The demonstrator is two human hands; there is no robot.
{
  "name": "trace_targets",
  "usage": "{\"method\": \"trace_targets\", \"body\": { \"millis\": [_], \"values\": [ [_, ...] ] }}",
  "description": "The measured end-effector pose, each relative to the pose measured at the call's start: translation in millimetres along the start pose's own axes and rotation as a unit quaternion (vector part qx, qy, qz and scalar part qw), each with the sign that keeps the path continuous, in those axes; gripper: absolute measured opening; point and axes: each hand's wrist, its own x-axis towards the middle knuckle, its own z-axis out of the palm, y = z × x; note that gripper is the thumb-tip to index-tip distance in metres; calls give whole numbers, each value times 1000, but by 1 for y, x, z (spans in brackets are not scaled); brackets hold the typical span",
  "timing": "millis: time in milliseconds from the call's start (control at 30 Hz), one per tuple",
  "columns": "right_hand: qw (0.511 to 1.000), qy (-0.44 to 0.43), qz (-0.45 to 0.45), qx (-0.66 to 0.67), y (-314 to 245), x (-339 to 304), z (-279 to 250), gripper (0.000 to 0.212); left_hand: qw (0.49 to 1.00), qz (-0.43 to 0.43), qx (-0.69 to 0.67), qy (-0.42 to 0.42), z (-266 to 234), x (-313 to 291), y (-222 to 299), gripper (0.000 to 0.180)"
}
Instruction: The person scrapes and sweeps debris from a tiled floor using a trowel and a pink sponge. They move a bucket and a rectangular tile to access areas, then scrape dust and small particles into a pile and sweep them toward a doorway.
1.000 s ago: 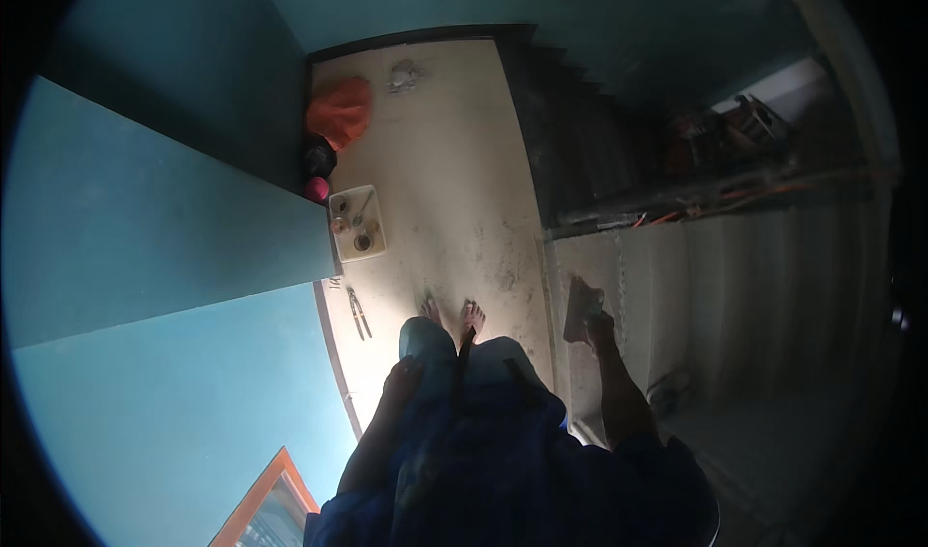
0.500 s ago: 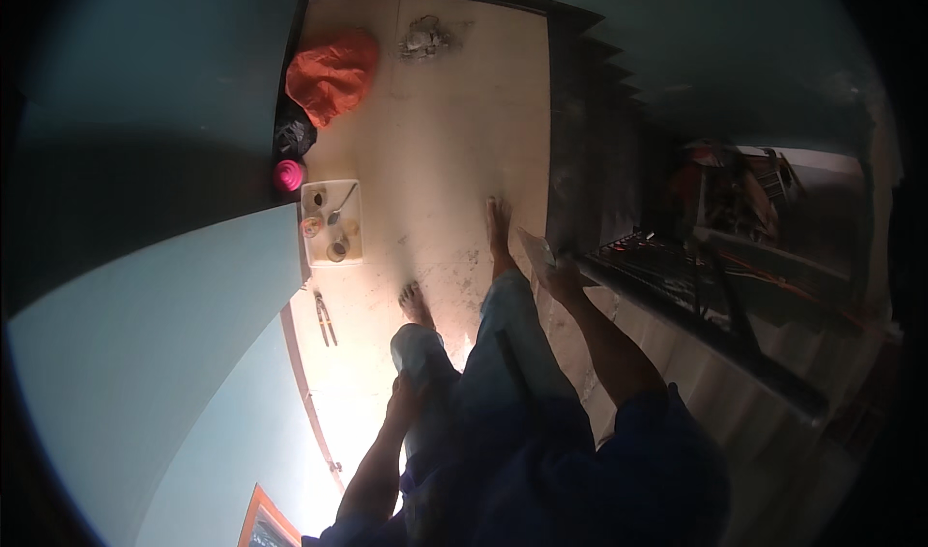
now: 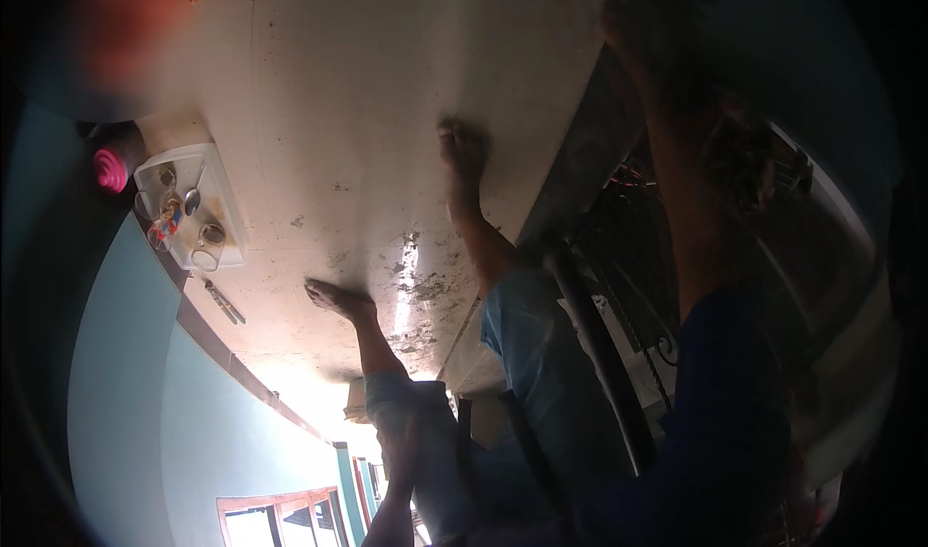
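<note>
My right arm reaches up and forward past the dark rail on the right. My right hand (image 3: 628, 40) is in shadow and smeared at the top, close to the dark edge between floor and steps; whether it holds anything is hidden. Resting against my left knee is my left hand (image 3: 396, 443), fingers lying along the light-blue trouser leg (image 3: 416, 402) with nothing visible in them. My bare left foot (image 3: 338, 299) and right foot (image 3: 464, 156) stand apart on the pale floor (image 3: 358, 93).
At the left a white tray (image 3: 228, 185) bears glasses and a spoon (image 3: 192, 199). A long-handled hand tool (image 3: 224, 301) lies beside it, near a pink round object (image 3: 110, 170). An orange-red bag (image 3: 130, 30) is blurred beyond. A dark rail (image 3: 599, 354) runs along my right leg.
My right arm has swung upward and forward; the flat pale piece in that hand before can no longer be made out. The view has tilted, and my left hand stays at the knee.
</note>
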Motion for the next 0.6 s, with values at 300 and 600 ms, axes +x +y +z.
{"method": "trace_targets", "body": {
  "millis": [300, 600],
  "values": [
    [980, 3, -169, -108, -102, -4, 80, 57, 998, -29, 46, -14, 22, 6, 15, 100],
    [907, -245, -324, 112, -216, -177, 111, 50, 999, -27, -39, 9, 20, 17, 0, 103]
  ]
}}
